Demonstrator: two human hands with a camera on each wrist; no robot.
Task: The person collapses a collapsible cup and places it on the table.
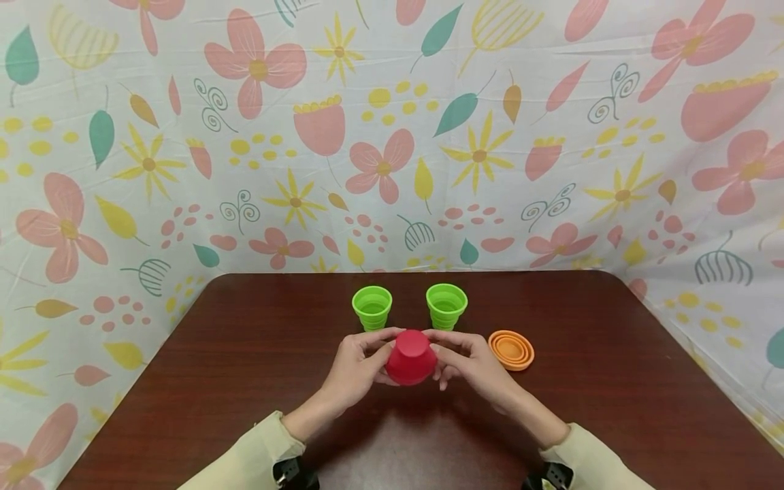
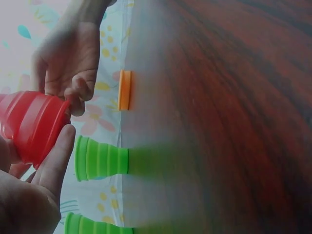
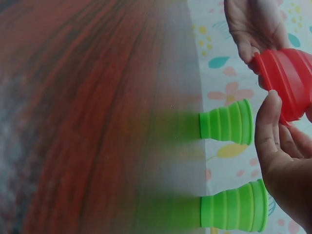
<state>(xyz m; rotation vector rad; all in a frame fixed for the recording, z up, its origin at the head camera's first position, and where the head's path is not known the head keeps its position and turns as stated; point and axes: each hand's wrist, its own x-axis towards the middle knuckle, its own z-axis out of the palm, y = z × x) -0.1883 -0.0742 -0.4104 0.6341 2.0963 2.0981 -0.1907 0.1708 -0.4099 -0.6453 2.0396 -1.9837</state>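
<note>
A red collapsible cup (image 1: 411, 357), ribbed and extended, is held upside down above the table, its small base up and its wide rim down. My left hand (image 1: 355, 369) grips it from the left, fingers and thumb on its side. From the right, my right hand (image 1: 471, 364) holds the same cup between thumb and fingers. The left wrist view shows the red cup (image 2: 36, 124) raised off the tabletop, with fingertips right at its rim. Two green collapsible cups, one on the left (image 1: 372, 306) and one on the right (image 1: 446, 306), stand upright and extended beyond the hands.
An orange collapsible cup (image 1: 511, 350), folded flat, lies on the table just beyond the right hand. The dark brown wooden table (image 1: 245, 354) ends at a flower-patterned cloth (image 1: 380, 204) behind and beside it.
</note>
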